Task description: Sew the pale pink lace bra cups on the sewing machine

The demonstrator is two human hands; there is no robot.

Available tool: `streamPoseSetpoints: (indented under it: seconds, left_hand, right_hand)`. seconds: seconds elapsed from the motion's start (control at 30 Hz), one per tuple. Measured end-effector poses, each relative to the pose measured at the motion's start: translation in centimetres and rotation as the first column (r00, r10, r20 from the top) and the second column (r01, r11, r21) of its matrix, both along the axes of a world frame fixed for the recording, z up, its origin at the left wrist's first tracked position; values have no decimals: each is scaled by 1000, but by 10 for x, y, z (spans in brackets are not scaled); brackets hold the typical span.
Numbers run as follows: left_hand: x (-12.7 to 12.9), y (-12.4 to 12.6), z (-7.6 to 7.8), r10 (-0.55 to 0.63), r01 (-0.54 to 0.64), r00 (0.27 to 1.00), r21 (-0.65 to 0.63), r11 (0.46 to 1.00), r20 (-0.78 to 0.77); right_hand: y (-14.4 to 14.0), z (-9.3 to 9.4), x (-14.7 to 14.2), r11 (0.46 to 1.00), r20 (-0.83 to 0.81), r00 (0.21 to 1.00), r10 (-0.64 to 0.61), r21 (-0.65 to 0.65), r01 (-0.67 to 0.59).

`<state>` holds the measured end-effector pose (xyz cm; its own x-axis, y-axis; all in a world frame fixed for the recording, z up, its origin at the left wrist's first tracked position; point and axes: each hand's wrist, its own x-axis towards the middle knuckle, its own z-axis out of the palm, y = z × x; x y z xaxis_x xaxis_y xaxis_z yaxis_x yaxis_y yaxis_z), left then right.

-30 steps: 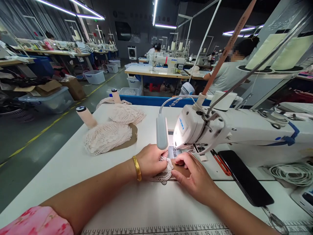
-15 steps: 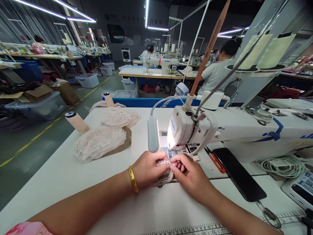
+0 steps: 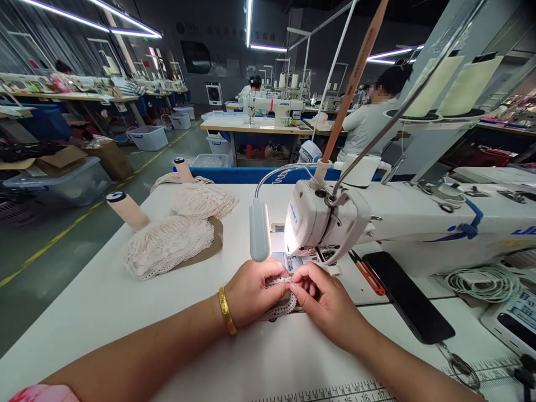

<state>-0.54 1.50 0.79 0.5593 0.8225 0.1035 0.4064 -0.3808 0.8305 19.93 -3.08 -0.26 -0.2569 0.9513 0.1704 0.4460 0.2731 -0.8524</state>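
My left hand (image 3: 251, 291), with a gold bangle on its wrist, and my right hand (image 3: 324, 298) meet just in front of the white sewing machine's head (image 3: 322, 220). Both pinch the same small piece of cream lace (image 3: 280, 306), which lies on the white table (image 3: 104, 301) and sticks out below my fingers. The needle area sits right behind my fingertips. A grey lamp head (image 3: 259, 230) hangs beside the machine, above my left hand.
Two piles of cream lace (image 3: 167, 245) on brown pieces lie at the left. Two thread cones (image 3: 125, 209) stand near them. A black phone (image 3: 408, 304) and red-handled snips (image 3: 367, 273) lie right of my hands. Coiled white cable (image 3: 486, 282) is further right. Other people work at machines behind.
My right hand lifted off the brown piece and came up to pinch the lace together with my left hand. The view shifted slightly left and down.
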Motion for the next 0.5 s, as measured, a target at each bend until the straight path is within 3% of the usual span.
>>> streamPoseSetpoints:
  seconds: [0.27, 0.37, 0.5]
  left_hand:
    - [0, 0, 0, -2, 1, 1000, 38, 999, 25]
    - [0, 0, 1, -7, 6, 1000, 31, 1000, 19]
    - [2, 0, 1, -17, 16, 1000, 48, 999, 17]
  right_hand:
    - [1, -1, 1, 999, -18, 1000, -15, -35, 14]
    - [1, 0, 0, 999, 47, 999, -16, 50, 14]
    - [2, -3, 1, 955, 163, 985, -56, 295, 5]
